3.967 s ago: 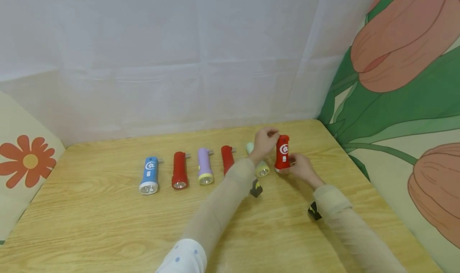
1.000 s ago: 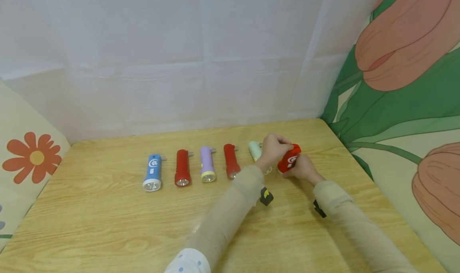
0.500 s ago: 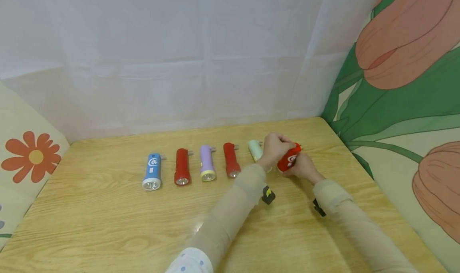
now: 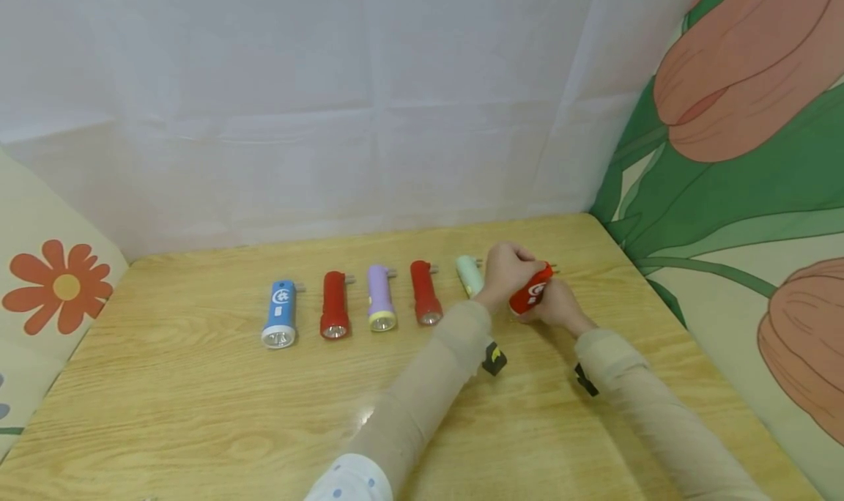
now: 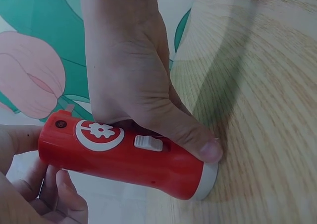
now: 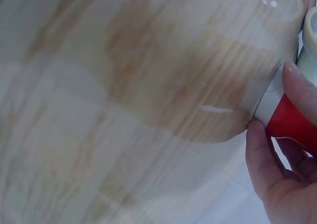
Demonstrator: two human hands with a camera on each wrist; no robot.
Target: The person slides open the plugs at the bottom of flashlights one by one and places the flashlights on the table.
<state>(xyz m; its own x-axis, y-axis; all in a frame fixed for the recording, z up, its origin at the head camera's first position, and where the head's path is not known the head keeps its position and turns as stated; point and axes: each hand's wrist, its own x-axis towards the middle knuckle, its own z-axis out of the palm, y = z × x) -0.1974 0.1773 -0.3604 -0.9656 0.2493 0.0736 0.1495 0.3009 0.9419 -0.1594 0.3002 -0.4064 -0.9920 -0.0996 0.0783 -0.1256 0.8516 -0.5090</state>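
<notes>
A red flashlight point(image 4: 530, 296) with a white flower emblem, white switch and white lens rim leans to the right near the table's right side. Its rim is down at the tabletop, and metal prongs point(image 5: 70, 108) stick out at its back end. My left hand point(image 4: 511, 270) pinches that back end with thumb and fingers. With my right hand point(image 4: 559, 309) I grip the lens end, the thumb point(image 5: 210, 149) lying against the white rim. In the right wrist view, the same flashlight point(image 6: 290, 120) shows between thumb and fingers. A mint green flashlight point(image 4: 469, 274) lies beside my left hand, partly hidden.
Left of the hands lie a red flashlight point(image 4: 425, 292), a purple one point(image 4: 380, 296), another red one point(image 4: 334, 303) and a blue one point(image 4: 280, 314), lenses toward me. They rest on a wooden table point(image 4: 231, 413), with white cloth point(image 4: 264, 120) behind it.
Four seconds ago the red flashlight stood nearly upright; now its back end leans right and both hands are closer together. Over the last second, prongs have come into view at its back end.
</notes>
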